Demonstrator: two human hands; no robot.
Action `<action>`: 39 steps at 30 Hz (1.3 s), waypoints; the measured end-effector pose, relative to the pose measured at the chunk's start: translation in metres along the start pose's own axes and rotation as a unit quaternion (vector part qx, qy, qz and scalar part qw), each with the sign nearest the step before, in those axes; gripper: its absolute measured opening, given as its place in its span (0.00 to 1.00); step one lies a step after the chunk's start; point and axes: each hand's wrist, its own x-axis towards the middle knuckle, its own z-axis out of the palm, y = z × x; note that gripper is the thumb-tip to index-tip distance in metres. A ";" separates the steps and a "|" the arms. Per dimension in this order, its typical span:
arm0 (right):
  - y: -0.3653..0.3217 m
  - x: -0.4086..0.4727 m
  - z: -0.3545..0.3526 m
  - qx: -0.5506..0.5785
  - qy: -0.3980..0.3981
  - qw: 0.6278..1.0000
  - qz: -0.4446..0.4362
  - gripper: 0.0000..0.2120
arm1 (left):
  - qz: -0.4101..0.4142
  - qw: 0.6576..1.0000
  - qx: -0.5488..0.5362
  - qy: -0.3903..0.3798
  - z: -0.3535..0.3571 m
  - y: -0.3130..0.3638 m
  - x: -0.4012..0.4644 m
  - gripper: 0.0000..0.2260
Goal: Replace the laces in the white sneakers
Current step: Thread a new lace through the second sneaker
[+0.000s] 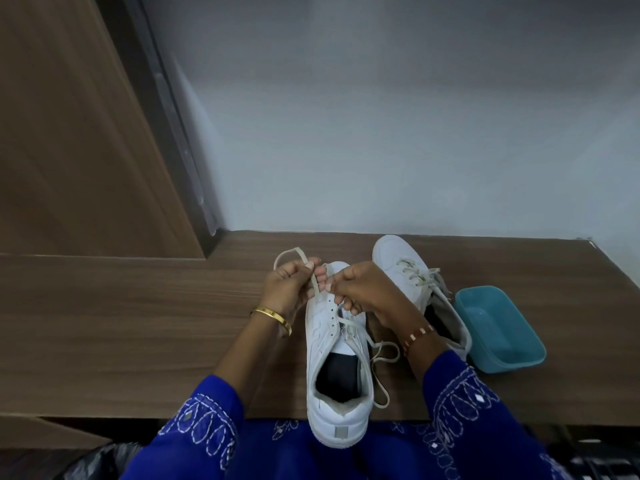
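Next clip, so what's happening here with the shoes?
A person in blue embroidered sleeves is working on the nearer white sneaker, which lies on a wooden table with its heel toward them. The left hand pinches a loop of lace near the toe end, and the right hand grips the lace over the eyelets. Several eyelets look empty, and loose lace trails beside the shoe. The second sneaker, still laced, sits behind it next to a teal tub.
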 end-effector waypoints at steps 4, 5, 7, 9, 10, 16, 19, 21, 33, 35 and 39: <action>0.001 0.002 0.003 -0.033 0.023 0.999 0.009 0.04 | 0.002 0.999 -0.032 0.007 0.001 -0.005 0.000 0.07; 0.001 0.003 0.004 -0.041 0.026 0.999 0.008 0.05 | 0.002 0.999 -0.039 0.010 0.002 -0.006 0.001 0.06; 0.001 0.004 0.006 -0.041 0.030 0.999 -0.002 0.06 | 0.002 0.999 -0.051 0.013 0.003 -0.009 0.002 0.06; -0.001 0.004 0.006 -0.032 0.029 0.999 -0.011 0.07 | 0.007 0.999 -0.049 0.017 0.004 -0.011 0.002 0.05; -0.001 0.004 0.007 -0.026 0.026 0.999 -0.011 0.07 | 0.010 0.999 -0.047 0.020 0.004 -0.012 0.003 0.05; -0.001 0.007 0.001 -0.005 0.049 0.998 -0.038 0.03 | 0.003 0.999 -0.027 0.028 0.003 -0.014 0.003 0.07; -0.001 0.011 -0.008 0.035 0.087 0.995 -0.034 0.04 | 0.031 0.990 0.114 0.076 -0.002 -0.025 0.000 0.09; 0.005 0.015 -0.012 0.055 0.112 0.992 -0.035 0.05 | 0.064 0.974 0.196 0.088 -0.006 -0.038 -0.007 0.10; 0.015 0.013 -0.009 0.027 0.097 0.993 -0.062 0.07 | 0.128 0.930 0.338 0.062 -0.005 -0.059 -0.011 0.09; 0.016 0.012 -0.007 0.022 0.108 0.992 -0.064 0.07 | 0.122 0.941 0.313 0.052 0.001 -0.053 -0.011 0.10; 0.016 0.009 -0.005 0.004 0.130 0.989 -0.064 0.07 | 0.053 0.976 0.202 0.067 0.012 -0.047 -0.011 0.08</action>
